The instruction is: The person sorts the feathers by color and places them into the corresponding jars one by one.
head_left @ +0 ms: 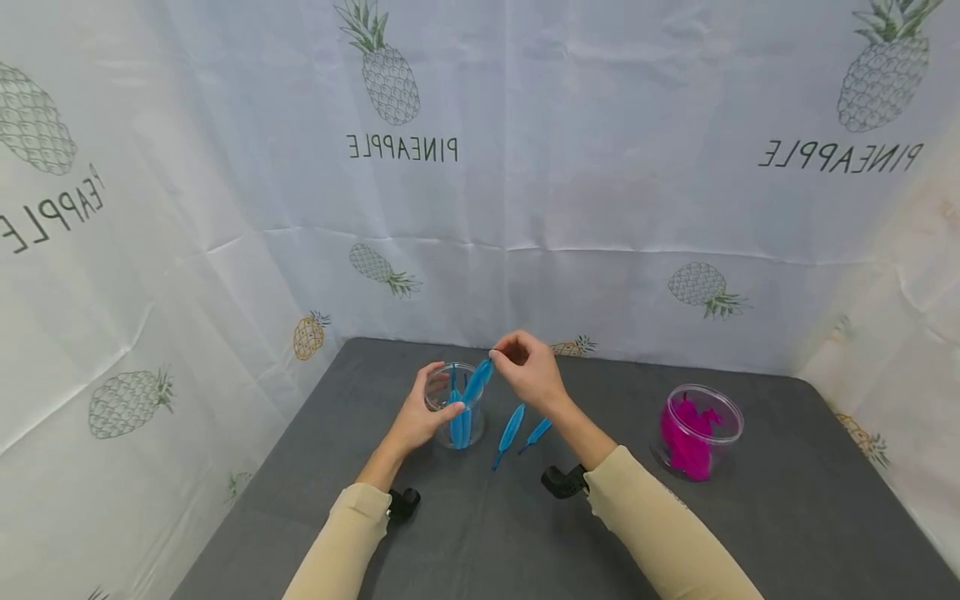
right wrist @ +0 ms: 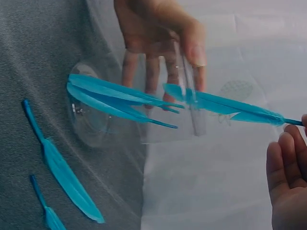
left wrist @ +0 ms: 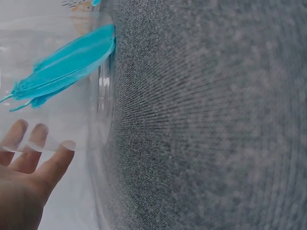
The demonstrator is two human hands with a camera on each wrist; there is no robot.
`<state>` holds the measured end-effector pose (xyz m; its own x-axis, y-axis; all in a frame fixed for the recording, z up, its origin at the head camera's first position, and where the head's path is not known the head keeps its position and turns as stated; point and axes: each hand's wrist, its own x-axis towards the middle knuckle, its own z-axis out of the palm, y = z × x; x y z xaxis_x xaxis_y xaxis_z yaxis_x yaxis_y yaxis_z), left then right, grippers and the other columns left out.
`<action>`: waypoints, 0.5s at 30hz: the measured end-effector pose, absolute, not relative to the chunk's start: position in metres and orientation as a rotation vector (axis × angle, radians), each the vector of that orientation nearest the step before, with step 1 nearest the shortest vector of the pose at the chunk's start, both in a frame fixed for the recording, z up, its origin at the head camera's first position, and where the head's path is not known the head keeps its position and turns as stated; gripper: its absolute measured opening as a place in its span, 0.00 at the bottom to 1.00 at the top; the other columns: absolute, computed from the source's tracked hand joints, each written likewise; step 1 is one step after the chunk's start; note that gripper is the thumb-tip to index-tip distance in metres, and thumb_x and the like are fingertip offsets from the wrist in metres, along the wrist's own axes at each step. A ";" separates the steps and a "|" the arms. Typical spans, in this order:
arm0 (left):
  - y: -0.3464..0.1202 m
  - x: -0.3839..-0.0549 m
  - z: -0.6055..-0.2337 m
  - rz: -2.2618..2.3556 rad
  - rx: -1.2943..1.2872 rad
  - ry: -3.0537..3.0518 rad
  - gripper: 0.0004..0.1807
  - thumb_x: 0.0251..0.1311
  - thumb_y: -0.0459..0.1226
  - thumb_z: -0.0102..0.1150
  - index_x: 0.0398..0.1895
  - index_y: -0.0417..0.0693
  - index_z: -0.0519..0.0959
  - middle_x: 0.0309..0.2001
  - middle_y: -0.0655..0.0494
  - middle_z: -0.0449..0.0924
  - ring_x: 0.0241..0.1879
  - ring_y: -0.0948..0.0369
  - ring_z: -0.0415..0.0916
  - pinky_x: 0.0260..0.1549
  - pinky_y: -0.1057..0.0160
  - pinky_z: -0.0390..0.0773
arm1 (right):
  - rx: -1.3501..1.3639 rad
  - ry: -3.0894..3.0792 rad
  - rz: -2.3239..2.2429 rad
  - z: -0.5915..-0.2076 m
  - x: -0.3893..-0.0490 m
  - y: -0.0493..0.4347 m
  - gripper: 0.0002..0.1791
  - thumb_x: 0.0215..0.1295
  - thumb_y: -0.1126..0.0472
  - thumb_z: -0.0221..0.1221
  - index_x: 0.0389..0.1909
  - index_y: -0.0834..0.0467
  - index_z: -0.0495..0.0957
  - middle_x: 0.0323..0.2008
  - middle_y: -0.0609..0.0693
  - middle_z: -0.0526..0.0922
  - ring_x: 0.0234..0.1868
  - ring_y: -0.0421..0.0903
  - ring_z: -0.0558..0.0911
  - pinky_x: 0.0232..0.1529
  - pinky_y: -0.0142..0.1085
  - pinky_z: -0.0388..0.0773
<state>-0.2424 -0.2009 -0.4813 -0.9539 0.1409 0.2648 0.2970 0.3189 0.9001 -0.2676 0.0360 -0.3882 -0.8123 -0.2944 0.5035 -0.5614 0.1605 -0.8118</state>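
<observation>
A clear plastic jar (head_left: 478, 432) stands on the dark table, with my left hand (head_left: 414, 422) gripping it around the side, thumb near the rim. Inside lean several blue feathers (right wrist: 105, 98), quills pointing up. My right hand (head_left: 534, 375) pinches another blue feather (right wrist: 235, 110) by its quill, above the jar. That feather's vane tip passes through the jar mouth in the right wrist view. On the table to the right of the jar lie two more, a blue feather (head_left: 510, 429) and a second blue feather (head_left: 537, 432).
Farther right stands a second clear jar (head_left: 733, 437) holding bright magenta feathery pieces (head_left: 690, 446). The dark grey table (head_left: 480, 533) meets a white curtain (head_left: 600, 208) with pineapple prints behind and at the sides.
</observation>
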 end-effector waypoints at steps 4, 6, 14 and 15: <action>-0.200 -0.242 -0.482 -1.702 -0.385 -2.443 0.46 0.65 0.40 0.67 0.79 0.47 0.50 0.72 0.38 0.61 0.71 0.42 0.61 0.66 0.37 0.65 | 0.816 -2.250 1.708 -0.396 -0.267 0.033 0.03 0.72 0.64 0.62 0.42 0.61 0.81 0.38 0.54 0.82 0.37 0.48 0.80 0.41 0.41 0.79; -0.200 -0.242 -0.483 -1.703 -0.375 -2.451 0.46 0.66 0.40 0.67 0.79 0.49 0.50 0.72 0.39 0.61 0.72 0.43 0.61 0.67 0.37 0.64 | 0.815 -2.266 1.708 -0.399 -0.267 0.031 0.04 0.72 0.64 0.62 0.42 0.61 0.81 0.38 0.54 0.82 0.37 0.49 0.80 0.41 0.41 0.79; -0.200 -0.240 -0.483 -1.670 -0.409 -2.432 0.47 0.65 0.46 0.68 0.79 0.45 0.50 0.71 0.38 0.63 0.70 0.41 0.62 0.65 0.37 0.67 | 0.844 -2.340 1.648 -0.408 -0.268 0.024 0.02 0.72 0.64 0.62 0.41 0.58 0.82 0.36 0.50 0.83 0.36 0.45 0.81 0.40 0.40 0.80; -0.200 -0.240 -0.483 -1.670 -0.412 -2.427 0.47 0.65 0.46 0.68 0.79 0.45 0.50 0.71 0.38 0.63 0.70 0.41 0.63 0.64 0.37 0.67 | 0.849 -2.352 1.639 -0.408 -0.268 0.023 0.02 0.72 0.64 0.62 0.41 0.58 0.81 0.36 0.50 0.83 0.36 0.45 0.81 0.40 0.40 0.80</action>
<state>-0.2402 -0.1997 -0.4831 -0.9481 0.1309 0.2899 0.3175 0.3360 0.8867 -0.2677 0.0227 -0.4085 -0.8281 -0.3613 0.4285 -0.5271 0.2418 -0.8147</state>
